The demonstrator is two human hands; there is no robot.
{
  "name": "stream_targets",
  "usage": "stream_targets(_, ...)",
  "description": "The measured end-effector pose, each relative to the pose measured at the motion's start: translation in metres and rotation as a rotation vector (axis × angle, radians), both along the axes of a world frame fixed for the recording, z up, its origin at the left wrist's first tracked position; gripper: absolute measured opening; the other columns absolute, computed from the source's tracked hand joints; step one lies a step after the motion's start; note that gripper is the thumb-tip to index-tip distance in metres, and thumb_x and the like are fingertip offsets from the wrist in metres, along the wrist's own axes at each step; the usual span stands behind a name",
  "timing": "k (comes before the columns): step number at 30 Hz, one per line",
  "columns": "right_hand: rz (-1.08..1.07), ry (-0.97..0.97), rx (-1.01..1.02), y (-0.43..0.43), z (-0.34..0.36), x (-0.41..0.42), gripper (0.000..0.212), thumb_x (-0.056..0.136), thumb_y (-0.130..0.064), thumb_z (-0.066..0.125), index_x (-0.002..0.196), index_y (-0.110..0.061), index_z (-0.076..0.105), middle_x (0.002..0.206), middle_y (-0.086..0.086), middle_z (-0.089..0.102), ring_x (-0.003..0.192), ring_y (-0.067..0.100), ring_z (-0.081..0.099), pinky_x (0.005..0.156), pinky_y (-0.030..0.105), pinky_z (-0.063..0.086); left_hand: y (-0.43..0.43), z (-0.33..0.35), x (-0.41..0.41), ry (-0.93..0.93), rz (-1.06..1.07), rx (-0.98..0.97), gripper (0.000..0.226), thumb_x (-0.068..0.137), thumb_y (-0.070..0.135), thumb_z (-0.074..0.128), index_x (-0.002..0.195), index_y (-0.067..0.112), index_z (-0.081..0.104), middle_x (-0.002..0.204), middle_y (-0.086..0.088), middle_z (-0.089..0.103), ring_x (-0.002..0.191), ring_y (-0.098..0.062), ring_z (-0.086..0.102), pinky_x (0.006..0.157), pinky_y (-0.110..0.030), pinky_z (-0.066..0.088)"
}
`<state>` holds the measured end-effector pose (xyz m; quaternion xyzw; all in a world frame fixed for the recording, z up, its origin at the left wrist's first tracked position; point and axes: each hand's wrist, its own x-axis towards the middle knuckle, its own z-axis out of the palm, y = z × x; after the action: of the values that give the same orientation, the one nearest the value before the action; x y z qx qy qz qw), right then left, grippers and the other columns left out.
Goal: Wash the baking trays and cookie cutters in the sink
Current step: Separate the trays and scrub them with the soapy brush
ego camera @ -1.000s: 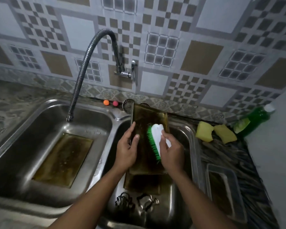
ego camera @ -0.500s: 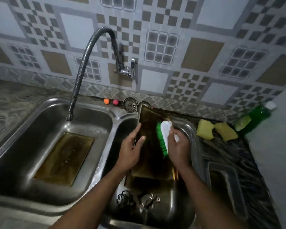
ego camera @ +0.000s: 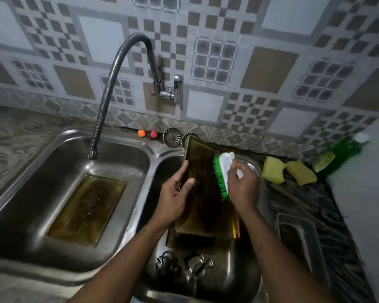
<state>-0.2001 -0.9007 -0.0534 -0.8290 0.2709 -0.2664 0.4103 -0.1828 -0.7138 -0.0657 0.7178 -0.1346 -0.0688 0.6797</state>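
In the right basin of the double sink [ego camera: 154, 154] a dark, stained baking tray [ego camera: 202, 206] stands tilted, its far end leaning towards the tiled wall. The left hand [ego camera: 175, 200] grips the tray's left edge, with the thumb on the inner face and the fingers curled behind the rim. The right hand [ego camera: 243, 189] is closed round a white-backed brush [ego camera: 224, 169], whose green bristles press against the tray's right side. Two metal cookie cutters [ego camera: 169, 264] lie on the basin floor in front of the tray, nearer the person.

A second tray [ego camera: 84, 209] lies flat in the bottom of the left basin, under the flexible tap hose [ego camera: 108, 92], whose mouth hangs just above the basin.

On the worktop [ego camera: 315, 206] to the right are two yellow sponges [ego camera: 272, 172] side by side, a green bottle [ego camera: 339, 152] just beyond them and, nearer, a clear container [ego camera: 298, 243].
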Motion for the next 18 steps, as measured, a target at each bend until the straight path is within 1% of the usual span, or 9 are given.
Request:
stream_targets(3, -0.062, -0.005, 0.001, 0.005, 0.016, 0.02, 0.027, 0.095, -0.031, 0.057, 0.108, -0.015, 0.073, 0.107, 0.006, 0.073, 0.1, 0.024, 0.066, 0.078, 0.021, 0.043, -0.013, 0.005, -0.006, -0.034, -0.048, 0.022, 0.053, 0.098, 0.014, 0.058, 0.148, 0.019, 0.04, 0.147, 0.01, 0.047, 0.136, -0.001, 0.044, 0.108, -0.015, 0.037)
stream_targets(5, 0.045, -0.051, -0.005, 0.023, 0.02, 0.023, 0.028, 0.093, -0.037, 0.055, 0.105, -0.018, 0.073, 0.104, 0.002, 0.073, 0.098, 0.02, 0.066, 0.081, 0.026, 0.05, -0.018, 0.012, 0.0, -0.039, -0.027, 0.002, 0.053, 0.098, 0.013, 0.058, 0.148, 0.016, 0.04, 0.147, 0.007, 0.048, 0.135, 0.0, 0.044, 0.109, -0.015, 0.037)
stream_targets(7, 0.189, -0.049, 0.0, 0.039, 0.021, 0.012, 0.029, 0.093, -0.038, 0.056, 0.109, -0.02, 0.072, 0.107, -0.001, 0.073, 0.099, 0.014, 0.066, 0.083, 0.029, 0.053, -0.015, 0.017, 0.01, -0.031, 0.026, -0.023, 0.052, 0.098, 0.011, 0.057, 0.148, 0.012, 0.04, 0.144, 0.007, 0.05, 0.128, 0.008, 0.048, 0.105, -0.012, 0.039)
stream_targets(9, 0.263, -0.038, -0.026, 0.039, 0.014, -0.004, 0.027, 0.094, -0.033, 0.058, 0.113, -0.021, 0.072, 0.109, -0.003, 0.073, 0.098, 0.01, 0.066, 0.082, 0.027, 0.053, -0.008, 0.017, 0.018, -0.022, 0.081, -0.029, 0.051, 0.098, 0.012, 0.056, 0.147, 0.012, 0.041, 0.136, 0.02, 0.051, 0.119, 0.02, 0.048, 0.096, -0.003, 0.038)
stream_targets(10, 0.26, -0.035, -0.042, 0.032, 0.01, -0.012, 0.025, 0.093, -0.03, 0.06, 0.113, -0.02, 0.072, 0.109, -0.003, 0.074, 0.098, 0.01, 0.066, 0.082, 0.024, 0.052, -0.004, 0.016, 0.019, -0.019, 0.093, -0.026, 0.051, 0.098, 0.014, 0.056, 0.147, 0.013, 0.041, 0.132, 0.026, 0.05, 0.118, 0.022, 0.047, 0.095, -0.002, 0.038)
stream_targets(12, 0.195, -0.009, -0.027, 0.013, 0.004, -0.017, 0.024, 0.094, -0.027, 0.06, 0.112, -0.019, 0.073, 0.108, -0.001, 0.073, 0.1, 0.013, 0.067, 0.077, 0.019, 0.048, 0.001, 0.013, 0.015, -0.008, 0.065, -0.018, 0.052, 0.098, 0.016, 0.056, 0.148, 0.017, 0.04, 0.132, 0.029, 0.05, 0.123, 0.015, 0.049, 0.098, -0.008, 0.041)
stream_targets(14, 0.09, 0.013, 0.015, -0.002, 0.004, -0.009, 0.025, 0.094, -0.03, 0.059, 0.112, -0.018, 0.073, 0.108, 0.0, 0.073, 0.101, 0.016, 0.066, 0.072, 0.014, 0.043, -0.001, 0.006, 0.007, 0.008, 0.005, 0.0, 0.053, 0.098, 0.018, 0.056, 0.148, 0.022, 0.039, 0.136, 0.022, 0.052, 0.128, 0.004, 0.051, 0.103, -0.015, 0.042)
stream_targets(16, 0.024, -0.006, 0.006, -0.004, 0.011, 0.005, 0.028, 0.094, -0.035, 0.058, 0.113, -0.02, 0.072, 0.11, 0.001, 0.073, 0.102, 0.017, 0.066, 0.076, 0.018, 0.044, -0.011, 0.005, 0.0, -0.022, -0.033, 0.031, 0.053, 0.099, 0.018, 0.057, 0.148, 0.022, 0.04, 0.142, 0.012, 0.052, 0.131, 0.0, 0.05, 0.108, -0.018, 0.04)
stream_targets(18, 0.043, -0.027, -0.023, 0.009, 0.022, 0.016, 0.029, 0.093, -0.038, 0.057, 0.113, -0.023, 0.072, 0.11, -0.001, 0.073, 0.103, 0.017, 0.065, 0.081, 0.023, 0.048, -0.022, 0.009, -0.003, -0.043, -0.037, 0.044, 0.052, 0.099, 0.017, 0.056, 0.149, 0.016, 0.04, 0.143, 0.012, 0.05, 0.129, 0.006, 0.049, 0.105, -0.014, 0.04)
